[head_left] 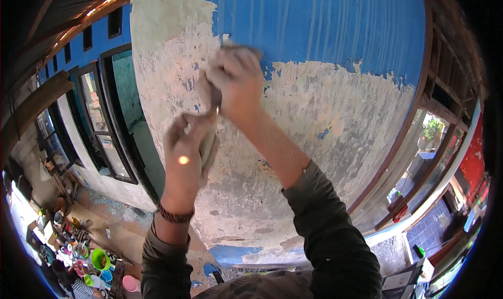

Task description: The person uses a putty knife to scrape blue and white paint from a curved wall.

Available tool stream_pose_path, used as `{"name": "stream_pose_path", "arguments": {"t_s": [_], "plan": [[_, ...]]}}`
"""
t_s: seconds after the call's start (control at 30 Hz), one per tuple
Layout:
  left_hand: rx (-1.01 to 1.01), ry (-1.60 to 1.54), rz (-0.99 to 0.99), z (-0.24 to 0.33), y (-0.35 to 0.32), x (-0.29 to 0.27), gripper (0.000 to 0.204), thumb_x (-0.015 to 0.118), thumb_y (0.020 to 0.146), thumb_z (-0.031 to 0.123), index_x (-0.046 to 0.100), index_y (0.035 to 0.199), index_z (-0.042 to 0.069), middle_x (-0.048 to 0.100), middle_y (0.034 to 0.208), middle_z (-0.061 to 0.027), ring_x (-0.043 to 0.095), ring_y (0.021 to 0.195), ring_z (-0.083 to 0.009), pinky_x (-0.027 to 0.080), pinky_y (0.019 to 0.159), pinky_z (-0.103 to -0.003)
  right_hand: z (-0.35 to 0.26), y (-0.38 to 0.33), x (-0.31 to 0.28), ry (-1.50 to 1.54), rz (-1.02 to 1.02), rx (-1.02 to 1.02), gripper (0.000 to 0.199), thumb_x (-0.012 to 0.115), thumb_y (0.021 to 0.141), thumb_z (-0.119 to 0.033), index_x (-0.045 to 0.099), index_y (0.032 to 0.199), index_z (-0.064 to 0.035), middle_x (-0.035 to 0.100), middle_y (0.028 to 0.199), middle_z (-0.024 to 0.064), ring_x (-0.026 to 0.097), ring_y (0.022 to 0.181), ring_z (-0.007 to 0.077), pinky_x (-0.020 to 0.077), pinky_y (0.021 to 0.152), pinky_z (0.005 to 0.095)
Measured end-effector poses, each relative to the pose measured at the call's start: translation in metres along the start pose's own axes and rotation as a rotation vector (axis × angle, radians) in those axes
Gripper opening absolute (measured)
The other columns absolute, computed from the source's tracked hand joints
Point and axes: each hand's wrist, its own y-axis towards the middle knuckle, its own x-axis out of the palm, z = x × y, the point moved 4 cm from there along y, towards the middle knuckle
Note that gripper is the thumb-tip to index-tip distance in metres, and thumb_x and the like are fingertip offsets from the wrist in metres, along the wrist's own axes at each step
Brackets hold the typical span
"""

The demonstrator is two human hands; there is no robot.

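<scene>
Both my hands are raised against a wall (335, 110) whose blue paint (314, 21) covers the top, with bare, patchy plaster below. My right hand (237, 81) is pressed to the wall at the edge of the blue paint, fingers closed over the upper end of a grey scraping tool (215, 99). My left hand (183, 153), with a braided band on its wrist, grips the tool's pale lower end just beneath. The tool is blurred and mostly hidden by both hands. Fine dust falls beside my right forearm.
A dark-framed doorway (133, 115) and windows (99, 115) run along the wall to the left. On the ground at lower left stand a green bucket (98, 258), a pink tub (130, 284) and several small pots. A wooden post (406, 126) and a red wall (474, 160) lie to the right.
</scene>
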Motion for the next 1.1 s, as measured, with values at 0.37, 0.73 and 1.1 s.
{"name": "stream_pose_path", "arguments": {"t_s": [0.37,0.73,1.1], "plan": [[0.018,0.058,0.057,0.023,0.018,0.016,0.019,0.065,0.086,0.021,0.053,0.082,0.006,0.047,0.059,0.0001,0.041,0.042,-0.0057,0.025,0.032,-0.018,0.017,0.032,0.01,0.018,0.069,-0.065,0.011,0.069,0.059,-0.012,0.059,0.062,-0.0069,0.055,0.074,0.0045,0.056,0.075,0.0254,0.044,0.071,0.0398],[0.08,-0.041,0.01,0.036,0.028,0.034,0.024,0.067,0.085,0.02,0.05,0.078,0.006,0.047,0.059,0.0022,0.046,0.048,-0.0059,0.031,0.036,-0.02,0.036,0.052,0.013,0.015,-0.001,-0.145,0.014,0.072,0.059,-0.014,0.065,0.071,-0.0083,0.061,0.081,0.0018,0.061,0.081,0.0262,0.0464,0.074,0.0386],[0.135,-0.185,-0.058,0.032,0.034,0.035,0.021,0.065,0.087,0.014,0.048,0.077,0.008,0.04,0.051,0.0031,0.031,0.035,-0.0056,0.024,0.032,-0.022,0.034,0.057,0.011,0.022,-0.078,-0.126,0.018,0.073,0.056,-0.013,0.066,0.072,-0.0081,0.065,0.088,0.004,0.062,0.086,0.0258,0.0465,0.075,0.0388]]}}
